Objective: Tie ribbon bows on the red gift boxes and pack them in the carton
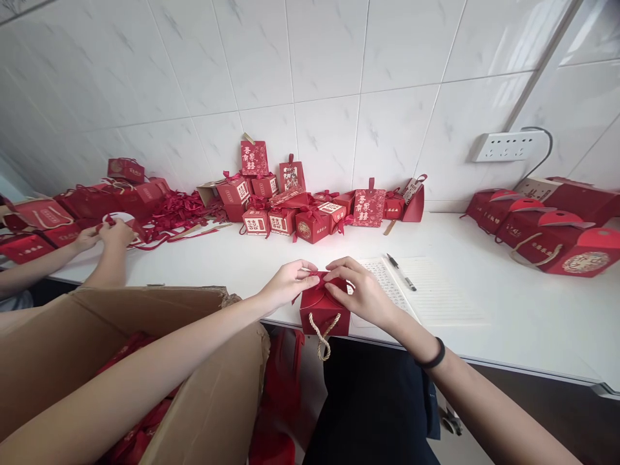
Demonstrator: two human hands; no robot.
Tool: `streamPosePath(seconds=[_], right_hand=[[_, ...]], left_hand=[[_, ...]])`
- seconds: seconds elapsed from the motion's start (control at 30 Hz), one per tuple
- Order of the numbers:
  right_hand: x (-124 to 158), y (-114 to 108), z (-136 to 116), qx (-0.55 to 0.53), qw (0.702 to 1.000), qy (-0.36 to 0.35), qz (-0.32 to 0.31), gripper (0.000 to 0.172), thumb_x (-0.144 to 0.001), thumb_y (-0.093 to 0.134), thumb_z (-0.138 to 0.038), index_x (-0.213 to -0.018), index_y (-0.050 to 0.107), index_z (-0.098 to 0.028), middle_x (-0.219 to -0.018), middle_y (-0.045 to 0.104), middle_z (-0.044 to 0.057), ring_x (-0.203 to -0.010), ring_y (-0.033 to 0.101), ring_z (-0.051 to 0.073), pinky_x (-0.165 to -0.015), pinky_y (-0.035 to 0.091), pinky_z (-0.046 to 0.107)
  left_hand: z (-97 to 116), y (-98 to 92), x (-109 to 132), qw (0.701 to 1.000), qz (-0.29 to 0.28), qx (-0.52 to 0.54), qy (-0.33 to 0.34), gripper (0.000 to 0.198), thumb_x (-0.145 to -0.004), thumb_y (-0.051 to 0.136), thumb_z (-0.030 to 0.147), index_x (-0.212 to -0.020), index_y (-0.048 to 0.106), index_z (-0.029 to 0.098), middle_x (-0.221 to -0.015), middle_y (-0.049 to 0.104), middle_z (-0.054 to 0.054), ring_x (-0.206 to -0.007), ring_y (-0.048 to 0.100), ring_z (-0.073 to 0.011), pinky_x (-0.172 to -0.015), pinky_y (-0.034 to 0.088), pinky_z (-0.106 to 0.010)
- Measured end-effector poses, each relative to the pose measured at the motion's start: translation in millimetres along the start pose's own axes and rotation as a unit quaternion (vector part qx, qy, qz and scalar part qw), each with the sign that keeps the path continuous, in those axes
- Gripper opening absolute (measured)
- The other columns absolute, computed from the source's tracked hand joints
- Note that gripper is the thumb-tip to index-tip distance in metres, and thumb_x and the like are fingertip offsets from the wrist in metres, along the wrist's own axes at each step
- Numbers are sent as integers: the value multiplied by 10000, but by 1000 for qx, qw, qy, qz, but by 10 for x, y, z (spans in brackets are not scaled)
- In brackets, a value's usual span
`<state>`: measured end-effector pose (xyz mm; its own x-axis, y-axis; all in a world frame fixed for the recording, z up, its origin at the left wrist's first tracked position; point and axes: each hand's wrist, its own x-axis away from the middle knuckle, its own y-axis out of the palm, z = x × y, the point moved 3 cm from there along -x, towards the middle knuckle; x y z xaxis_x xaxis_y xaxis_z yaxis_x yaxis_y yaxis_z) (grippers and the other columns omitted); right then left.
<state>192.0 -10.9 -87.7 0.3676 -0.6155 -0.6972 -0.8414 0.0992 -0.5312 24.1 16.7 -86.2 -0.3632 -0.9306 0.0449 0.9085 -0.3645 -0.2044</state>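
Observation:
A small red gift box (313,318) with a twisted gold rope handle (323,345) stands at the table's front edge, right before me. My left hand (290,284) is at the box's top left, its thumb and fingers pinched on a dark red ribbon (320,281). From the right, my right hand (357,292) curves over the top of the box, fingertips closed on the same ribbon. How the ribbon is looped between the fingers is partly hidden.
An open notebook (436,290) with a black pen (401,271) lies right of the box. Small red boxes (312,226) stand by the wall, larger ones (547,239) at right. A cardboard carton (213,387) is at lower left. Another person's hands (113,236) work beside loose ribbons (181,212).

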Motion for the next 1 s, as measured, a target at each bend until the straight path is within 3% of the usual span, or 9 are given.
streamPosePath(seconds=[0.27,0.53,0.8,0.9,1.0], right_hand=[[-8,-7,-18,44,997,-61,-4,181,-929,449,-155,-858,612,-188,-902,558,81,-808,576,184,-724,518,316],[-31,-36,40,-3,1000,-5,2,195,-888,442,-105,-786,583,-194,-839,560,53,-751,586,169,-693,503,286],[0,-86,49,13,1000,-4,-28,187,-913,409,-132,-828,563,-196,-859,550,64,-760,581,182,-691,493,299],[19,-113,26,35,999,-13,-34,188,-924,389,-134,-846,549,-193,-875,539,71,-755,571,179,-693,493,304],[52,-129,-26,83,995,-34,-53,219,-931,337,-110,-867,533,-185,-899,530,88,-744,551,179,-679,493,310]], left_hand=[[-10,-33,-10,999,-33,-13,-1,497,-635,753,483,-953,579,144,-869,680,-66,-895,634,-213,-828,458,-353],[49,-31,7,996,-32,-83,24,357,-709,678,447,-887,594,149,-924,681,-66,-917,624,-197,-814,451,-315],[139,-92,61,985,0,-157,77,209,-778,577,370,-789,585,162,-866,675,-58,-857,627,-191,-833,453,-341],[192,-116,127,956,46,-270,104,124,-795,566,298,-798,616,185,-892,676,-42,-901,606,-204,-885,413,-379],[254,-97,205,898,83,-404,153,89,-818,558,247,-829,639,213,-885,673,-25,-941,569,-215,-924,352,-416]])
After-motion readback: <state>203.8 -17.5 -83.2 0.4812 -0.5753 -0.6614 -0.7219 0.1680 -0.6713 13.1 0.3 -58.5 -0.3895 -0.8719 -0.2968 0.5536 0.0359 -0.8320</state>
